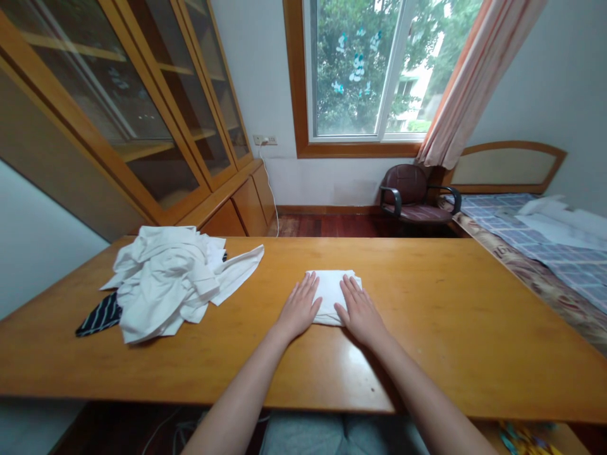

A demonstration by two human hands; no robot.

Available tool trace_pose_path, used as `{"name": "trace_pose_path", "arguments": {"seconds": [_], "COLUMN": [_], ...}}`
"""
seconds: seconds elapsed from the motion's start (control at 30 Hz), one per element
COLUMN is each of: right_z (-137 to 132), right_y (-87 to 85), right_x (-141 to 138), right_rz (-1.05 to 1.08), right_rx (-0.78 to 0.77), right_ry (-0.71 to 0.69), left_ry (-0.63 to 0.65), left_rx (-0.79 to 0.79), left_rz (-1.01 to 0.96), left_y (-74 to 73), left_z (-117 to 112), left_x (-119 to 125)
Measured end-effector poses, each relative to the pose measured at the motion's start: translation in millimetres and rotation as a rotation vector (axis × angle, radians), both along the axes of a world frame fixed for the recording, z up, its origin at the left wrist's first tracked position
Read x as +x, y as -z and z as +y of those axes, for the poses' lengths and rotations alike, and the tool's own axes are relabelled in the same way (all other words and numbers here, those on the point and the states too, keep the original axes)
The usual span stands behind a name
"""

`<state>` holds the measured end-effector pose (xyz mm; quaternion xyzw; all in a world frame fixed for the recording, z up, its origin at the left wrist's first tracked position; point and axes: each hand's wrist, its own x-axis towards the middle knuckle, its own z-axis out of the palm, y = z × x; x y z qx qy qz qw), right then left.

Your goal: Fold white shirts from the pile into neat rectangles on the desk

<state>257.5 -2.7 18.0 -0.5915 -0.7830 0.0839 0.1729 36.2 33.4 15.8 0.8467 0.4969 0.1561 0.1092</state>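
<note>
A white cloth (331,294), folded into a small, roughly square bundle, lies flat on the wooden table (427,303) in front of me. My left hand (300,306) rests on its left edge, fingers stretched out and palm down. On the right edge lies my right hand (360,309), also flat with its fingers extended. Both thumbs point inward over the cloth. Part of the cloth's left and right sides is hidden under my hands.
A loose heap of white cloth (165,278) sits on the table's left side, with a dark striped cloth (100,316) poking out beneath. Beyond the table are a glass-door cabinet (190,95), a maroon armchair (410,189) and a bed (550,234) at right.
</note>
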Motion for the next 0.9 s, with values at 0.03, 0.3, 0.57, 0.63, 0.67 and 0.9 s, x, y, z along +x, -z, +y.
{"name": "trace_pose_path", "arguments": {"seconds": [0.03,0.3,0.57,0.63,0.67,0.9], "right_z": [-1,-7,-5,-5,-6,-6], "right_y": [0.6,8.4,16.4,10.7,5.5,-43.1], "right_x": [1,19,35,30,25,-35], "right_rz": [-0.004,-0.039,0.125,0.198,0.213,0.045], "right_rx": [-0.015,-0.066,0.018,0.11,0.165,0.351], "right_ry": [0.009,0.062,0.145,0.178,0.185,0.014], "left_ry": [-0.007,-0.062,-0.257,-0.271,-0.274,-0.369], "left_rx": [-0.003,0.063,0.089,0.093,0.099,0.083], "left_rz": [0.003,0.006,-0.307,-0.391,-0.428,-0.736], "left_y": [0.4,9.7,25.6,27.6,28.2,29.9], "left_z": [0,-3,4,6,6,8], "left_x": [-1,-9,-20,-22,-23,-27]}}
